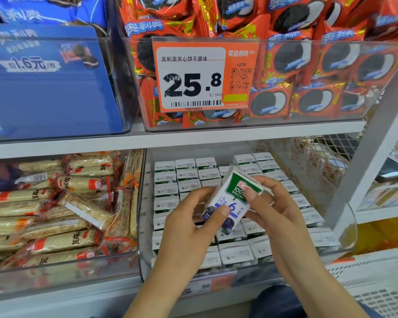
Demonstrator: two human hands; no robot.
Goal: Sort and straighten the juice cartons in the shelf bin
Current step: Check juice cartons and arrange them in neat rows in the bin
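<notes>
Both hands hold 1 juice carton (233, 201) tilted above the clear shelf bin (345, 228): the left hand (189, 223) pinches its lower end, thumb on the printed face, and the right hand (274, 207) grips the green top end. The rows of cartons (186, 177) below stand upright, tops showing. The carton looks small, light and stiff-edged; a grip on opposite ends should avoid denting it.

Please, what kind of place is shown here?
Most likely a snack or grocery shop. An orange price tag with a barcode hangs on a clear bin of cookie packs, and rows of juice cartons fill the shelf bin below.
</notes>
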